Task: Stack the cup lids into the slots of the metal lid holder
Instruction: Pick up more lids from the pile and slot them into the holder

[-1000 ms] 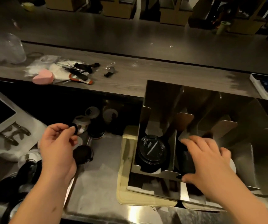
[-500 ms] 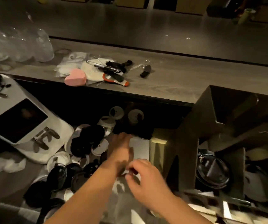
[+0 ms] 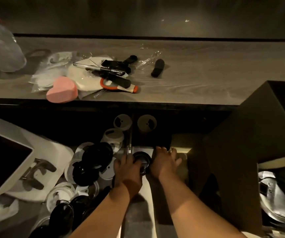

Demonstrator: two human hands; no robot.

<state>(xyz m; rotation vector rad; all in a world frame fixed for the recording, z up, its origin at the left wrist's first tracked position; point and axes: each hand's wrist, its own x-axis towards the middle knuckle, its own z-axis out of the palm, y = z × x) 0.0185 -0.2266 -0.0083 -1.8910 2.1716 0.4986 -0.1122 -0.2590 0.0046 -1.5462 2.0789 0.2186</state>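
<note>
A black cup lid [image 3: 142,158] lies on the steel counter between my two hands. My left hand [image 3: 129,170] grips its left side, fingers curled over the rim. My right hand [image 3: 165,162] rests against its right side; whether its fingers curl round the lid is hidden. To the left lies a heap of black lids [image 3: 97,155] and white lids [image 3: 61,193]. The metal lid holder [image 3: 238,152] stands at the right, and one slot shows a shiny lid [image 3: 274,194] low at the right edge.
A white device with a dark screen [image 3: 6,162] sits at the left. The wooden shelf above carries a pink heart-shaped sponge [image 3: 62,91], pens, a black clip [image 3: 158,67] and plastic bags. Clear cups [image 3: 1,48] stand at the far left.
My view swung left, away from the holder. My right hand left the holder's slot and joined my left hand over a black lid on the counter.
</note>
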